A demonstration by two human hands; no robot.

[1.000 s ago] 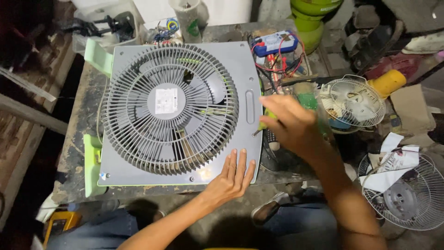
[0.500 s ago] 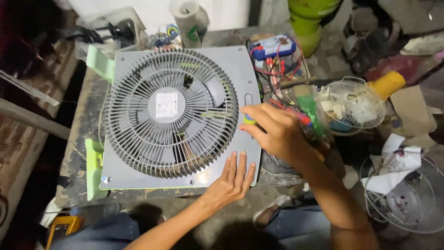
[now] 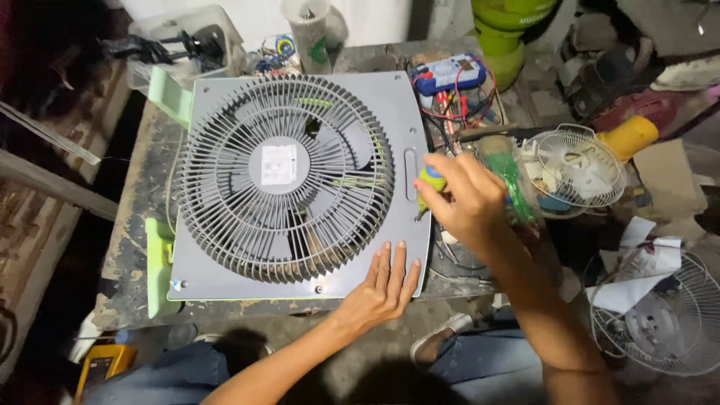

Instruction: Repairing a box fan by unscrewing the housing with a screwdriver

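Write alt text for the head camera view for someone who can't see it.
A person's right hand holds a green-and-yellow screwdriver at the right edge of a grey box fan lying grille-up on a cluttered workbench, while the left hand presses flat on the fan's near corner.

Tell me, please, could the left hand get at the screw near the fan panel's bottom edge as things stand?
Probably yes. The left hand lies flat on the grey fan panel, and the screw shows bare just beside its fingers, with nothing lying between them. The right hand holds a screwdriver further up.

A grey square box fan (image 3: pixel 300 187) lies grille-up on the workbench, a green-yellow screwdriver (image 3: pixel 427 187) tip-down at its right edge.
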